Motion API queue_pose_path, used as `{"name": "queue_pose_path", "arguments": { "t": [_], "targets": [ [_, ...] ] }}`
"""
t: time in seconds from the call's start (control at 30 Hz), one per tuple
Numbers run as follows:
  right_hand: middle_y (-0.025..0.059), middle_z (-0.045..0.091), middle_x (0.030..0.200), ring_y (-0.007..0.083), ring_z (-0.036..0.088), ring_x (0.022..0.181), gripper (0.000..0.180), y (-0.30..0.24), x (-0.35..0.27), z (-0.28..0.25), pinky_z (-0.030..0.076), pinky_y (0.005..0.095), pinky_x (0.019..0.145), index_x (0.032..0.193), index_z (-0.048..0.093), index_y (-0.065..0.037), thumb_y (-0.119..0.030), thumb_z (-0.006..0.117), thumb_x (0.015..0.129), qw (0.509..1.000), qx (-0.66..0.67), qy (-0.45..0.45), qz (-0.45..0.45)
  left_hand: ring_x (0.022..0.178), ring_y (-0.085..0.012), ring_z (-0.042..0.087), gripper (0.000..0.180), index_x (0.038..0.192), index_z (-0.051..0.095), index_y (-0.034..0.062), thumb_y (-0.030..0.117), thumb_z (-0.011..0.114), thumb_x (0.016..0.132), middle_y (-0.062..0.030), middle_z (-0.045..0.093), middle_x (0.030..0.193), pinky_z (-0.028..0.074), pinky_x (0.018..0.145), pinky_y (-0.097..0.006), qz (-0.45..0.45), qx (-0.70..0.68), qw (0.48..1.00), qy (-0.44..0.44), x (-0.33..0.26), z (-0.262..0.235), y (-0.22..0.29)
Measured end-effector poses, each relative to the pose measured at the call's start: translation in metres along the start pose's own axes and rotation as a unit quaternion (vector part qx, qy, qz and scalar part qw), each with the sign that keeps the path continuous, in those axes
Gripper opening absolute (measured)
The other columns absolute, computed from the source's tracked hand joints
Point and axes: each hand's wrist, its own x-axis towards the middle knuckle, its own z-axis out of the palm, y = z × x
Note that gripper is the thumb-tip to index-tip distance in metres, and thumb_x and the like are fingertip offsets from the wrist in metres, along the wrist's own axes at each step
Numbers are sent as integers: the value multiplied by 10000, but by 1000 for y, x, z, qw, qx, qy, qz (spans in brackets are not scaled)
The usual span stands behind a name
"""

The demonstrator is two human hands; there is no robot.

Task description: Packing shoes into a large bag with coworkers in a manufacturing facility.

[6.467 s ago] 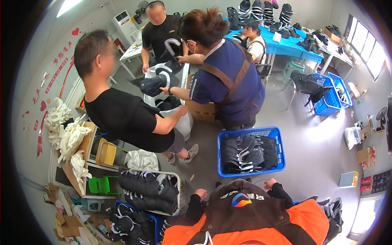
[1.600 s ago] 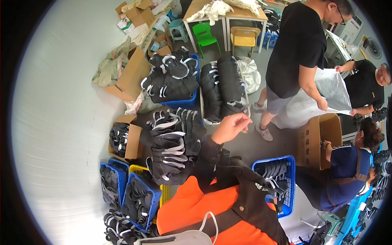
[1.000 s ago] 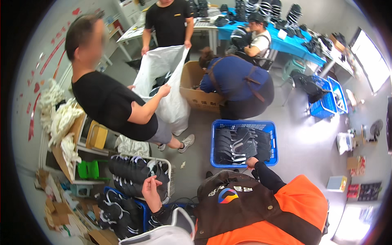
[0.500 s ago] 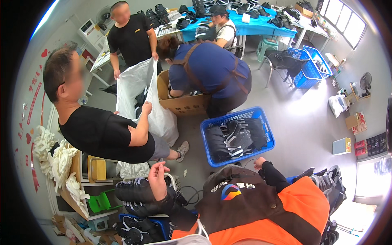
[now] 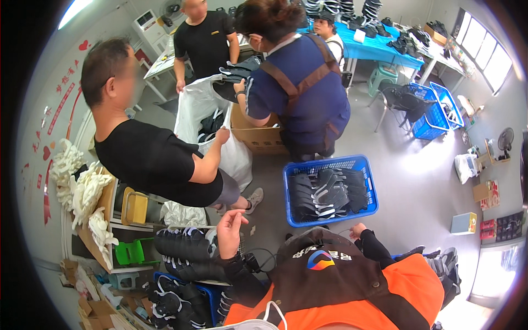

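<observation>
My left hand is raised beside the stacked black shoe uppers, its half-bent fingers stretched out with nothing visible in them. Curled fingers mark my right hand, close in front of my dark apron; whether anything is inside them is hidden. Just beyond my hands stands a blue plastic basket filled with black and grey shoe uppers. Neither hand touches it. Farther off, a co-worker in blue holds a bundle of black shoe uppers over a white sack, which people in black shirts hold.
A cardboard box stands beside the sack. White gloves hang over a shelf at left. Blue baskets and a chair are at far right. A blue-covered table lines the back. Another person sits there.
The co-worker in blue has straightened up from the cardboard box and brought black shoe uppers over the sack. My hands stay in nearly the same pose while the view shifts slightly.
</observation>
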Motion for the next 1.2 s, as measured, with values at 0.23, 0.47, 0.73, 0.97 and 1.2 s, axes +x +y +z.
{"name": "queue_pose_path", "arguments": {
  "t": [0.23,0.47,0.73,0.97,1.2],
  "targets": [
    [217,736,841,272,700,600,265,-8,-9,-2,548,367,492,1039,661,86,-154,582,958,1000,-27,4,9,775,-58,587,167,1090,684,4,123,583,1030,-19,671,830,424,732,-216,-4,-21,1000,7,-7,-2,-3],
    [210,738,839,267,704,604,281,-12,-8,5,552,365,495,1068,652,72,-173,538,990,999,-31,-10,1,777,-62,592,163,1080,681,2,118,580,1027,-17,671,828,432,734,-217,-15,-4,1000,20,-15,-7,-2],
    [210,736,833,272,704,603,289,-15,6,7,557,369,498,1010,661,91,-174,549,987,998,-30,-43,20,779,-62,585,173,1080,679,1,134,579,1032,-16,662,823,431,738,-220,-25,0,999,30,-19,-9,-1],
    [216,725,802,279,701,592,308,-19,12,6,550,376,485,1040,640,101,-189,552,981,998,-61,-28,18,784,-63,578,175,1089,674,0,136,577,1033,-13,658,826,428,740,-221,-35,-9,999,28,-12,-7,-13],
    [209,726,786,274,698,573,295,-29,12,0,540,369,465,925,655,90,-190,567,963,997,-71,-26,18,793,-64,576,172,1090,668,1,137,578,1034,-12,653,831,428,748,-222,-42,-4,999,17,-2,-3,-9]
  ]
}}
